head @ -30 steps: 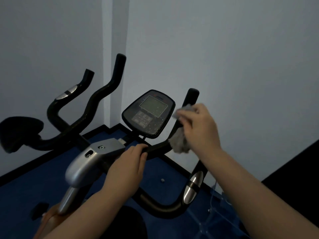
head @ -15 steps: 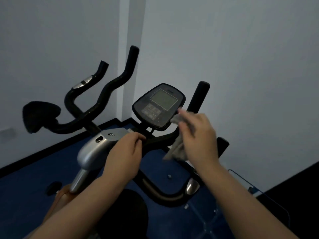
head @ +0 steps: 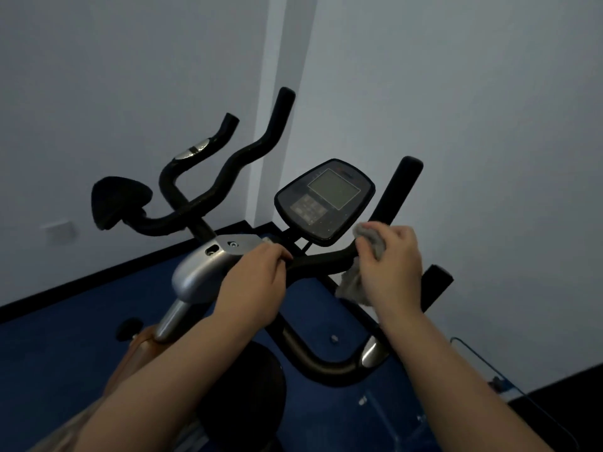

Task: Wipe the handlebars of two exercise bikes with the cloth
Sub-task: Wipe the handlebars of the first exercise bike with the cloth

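My right hand (head: 390,267) grips a grey cloth (head: 372,239) wrapped round the right arm of the near bike's black handlebar (head: 399,190), at the bend below its upright end. A loose end of the cloth hangs under the bar. My left hand (head: 253,285) holds the middle of the same handlebar beside the silver stem cover (head: 199,269). The bike's console (head: 324,200) stands just above both hands. A second bike's black handlebar (head: 228,171) rises at the back left, untouched.
Grey walls meet in a corner close behind both bikes. The second bike's black saddle (head: 119,202) sits at left. Dark blue floor mat (head: 65,321) lies below. The near handlebar's lower loop with a silver sensor (head: 370,353) curves under my right forearm.
My right hand with the cloth has slid down the right handlebar arm from near its top to the bend. The view has shifted, so the bikes appear further right and higher.
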The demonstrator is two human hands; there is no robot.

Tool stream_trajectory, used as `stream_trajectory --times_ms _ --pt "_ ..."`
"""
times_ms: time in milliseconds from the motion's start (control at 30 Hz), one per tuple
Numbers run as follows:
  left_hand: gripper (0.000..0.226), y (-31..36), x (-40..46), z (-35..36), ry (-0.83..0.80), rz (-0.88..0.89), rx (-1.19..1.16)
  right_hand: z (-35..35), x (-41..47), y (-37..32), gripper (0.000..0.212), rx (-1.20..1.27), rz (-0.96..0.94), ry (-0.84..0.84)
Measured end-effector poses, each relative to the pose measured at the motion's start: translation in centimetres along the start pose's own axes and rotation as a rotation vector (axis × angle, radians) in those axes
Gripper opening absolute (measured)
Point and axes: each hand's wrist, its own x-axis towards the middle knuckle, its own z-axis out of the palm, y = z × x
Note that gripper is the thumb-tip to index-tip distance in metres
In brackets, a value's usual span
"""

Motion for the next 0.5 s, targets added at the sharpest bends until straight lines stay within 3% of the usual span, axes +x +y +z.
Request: stream_trajectory --times_ms 200,367,433,500 --pt "0.022 0.0 -0.2 -0.6 0.039 -0.017 -0.048 2.6 -3.2 -1.7 0.019 0.11 -0.061 -0.199" --pt "0.022 -0.8 -3.6 -3.4 0.079 -0.088 -0.122 -0.2 0.5 -0.1 0.02 -0.006 -0.011 -0.023" --pt "0.02 -1.2 -5.8 -3.7 0.103 -0.105 -0.069 1.2 -1.3 -0.7 0.022 -0.085 -0.035 -0.03" --pt "0.019 -1.5 -7.1 -3.3 0.141 -0.147 -0.075 3.3 -4.1 -2.5 0.023 -0.071 -0.122 -0.143"
